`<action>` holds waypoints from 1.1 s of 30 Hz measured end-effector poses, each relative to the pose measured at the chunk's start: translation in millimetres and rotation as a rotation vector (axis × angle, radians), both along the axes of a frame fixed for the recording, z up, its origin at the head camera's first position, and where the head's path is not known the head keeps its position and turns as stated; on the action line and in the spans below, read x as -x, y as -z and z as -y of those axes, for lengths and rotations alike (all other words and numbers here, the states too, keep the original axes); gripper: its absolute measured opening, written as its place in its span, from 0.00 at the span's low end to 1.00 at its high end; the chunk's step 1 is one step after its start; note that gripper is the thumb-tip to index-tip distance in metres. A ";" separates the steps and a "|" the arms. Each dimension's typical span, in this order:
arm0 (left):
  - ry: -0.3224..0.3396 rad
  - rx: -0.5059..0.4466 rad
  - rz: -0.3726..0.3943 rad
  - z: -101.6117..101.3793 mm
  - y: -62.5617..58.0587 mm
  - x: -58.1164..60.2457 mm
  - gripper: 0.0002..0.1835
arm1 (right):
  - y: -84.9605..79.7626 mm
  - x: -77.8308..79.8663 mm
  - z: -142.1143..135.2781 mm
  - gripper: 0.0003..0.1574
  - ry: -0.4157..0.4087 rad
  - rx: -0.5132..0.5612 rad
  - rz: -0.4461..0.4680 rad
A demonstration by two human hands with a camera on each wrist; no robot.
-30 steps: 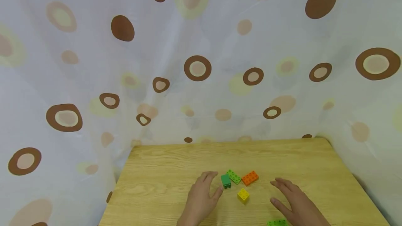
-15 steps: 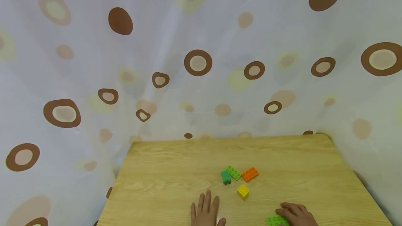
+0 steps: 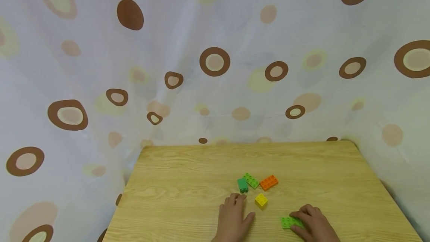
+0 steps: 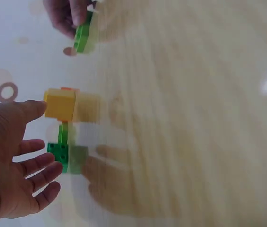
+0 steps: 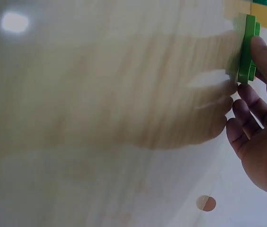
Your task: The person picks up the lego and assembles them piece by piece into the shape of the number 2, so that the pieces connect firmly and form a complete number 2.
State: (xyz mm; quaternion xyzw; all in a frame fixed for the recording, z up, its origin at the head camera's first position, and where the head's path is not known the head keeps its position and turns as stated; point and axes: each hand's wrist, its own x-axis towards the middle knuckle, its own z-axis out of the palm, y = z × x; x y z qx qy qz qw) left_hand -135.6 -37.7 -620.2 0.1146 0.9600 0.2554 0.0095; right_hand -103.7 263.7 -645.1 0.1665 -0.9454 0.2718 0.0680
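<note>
My right hand (image 3: 315, 224) pinches a light green toy building brick (image 3: 287, 222) between thumb and fingers, low over the table at the front right. In the right wrist view this brick (image 5: 248, 49) stands out past the thumb, its studs facing the palm side. To the left, my left hand (image 3: 231, 217) has its fingers loosely spread and holds nothing. Its fingertips are just in front of a dark green brick (image 3: 242, 185). A yellow brick (image 3: 261, 200) sits between the hands, its face (image 4: 60, 104) near the left thumb in the left wrist view.
Behind the yellow brick lie another light green brick (image 3: 251, 180), close to the dark green one, and an orange brick (image 3: 269, 182). The wooden table (image 3: 174, 182) ends at a spotted curtain (image 3: 188, 104) at the back and sides.
My right hand came down to the front light green brick, took hold of it and shifted it slightly up and left. My left hand drew back, then moved forward again toward the dark green brick.
</note>
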 end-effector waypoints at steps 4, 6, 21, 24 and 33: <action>-0.013 0.001 -0.056 -18.7 0.7 13.2 0.33 | -8.9 7.4 10.1 0.20 -0.003 0.003 0.122; -0.026 0.007 -0.069 -24.8 3.3 17.7 0.34 | -12.4 8.8 15.2 0.20 0.008 0.004 0.154; 0.092 -0.072 -0.105 -29.4 13.1 24.5 0.18 | -18.4 19.8 29.1 0.20 0.014 0.069 0.291; 0.134 -0.214 -0.018 -20.1 13.8 24.2 0.18 | -16.2 23.1 34.9 0.20 -0.013 0.106 0.293; 0.256 -0.362 0.082 3.6 22.1 15.2 0.18 | -21.2 31.9 61.1 0.21 -0.096 0.161 0.281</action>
